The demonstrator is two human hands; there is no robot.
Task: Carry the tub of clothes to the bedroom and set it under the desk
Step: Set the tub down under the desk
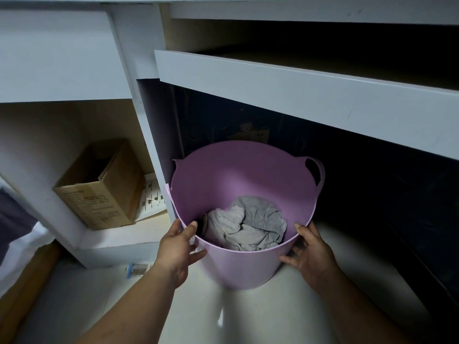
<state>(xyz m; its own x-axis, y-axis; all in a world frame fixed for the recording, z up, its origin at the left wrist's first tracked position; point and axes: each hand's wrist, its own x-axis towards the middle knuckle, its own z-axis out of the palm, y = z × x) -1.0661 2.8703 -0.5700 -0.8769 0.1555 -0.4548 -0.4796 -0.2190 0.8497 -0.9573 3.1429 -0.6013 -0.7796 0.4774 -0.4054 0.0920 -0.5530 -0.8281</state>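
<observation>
A purple tub (238, 175) with two handles stands on the pale floor at the mouth of the dark space under the white desk (298, 93). Grey clothes (248, 225) lie crumpled at its bottom. My left hand (180, 247) grips the tub's near left rim, thumb over the edge. My right hand (310, 252) is pressed against the tub's near right side with its fingers spread and its thumb at the rim. The tub's far half sits beneath the desk's pulled-out tray.
A cardboard box (101, 187) and a white perforated item (152, 194) sit in the desk's open left compartment. A small clear bottle with a blue cap (137, 269) lies on the floor near my left forearm. Bedding (15, 227) shows at the left edge.
</observation>
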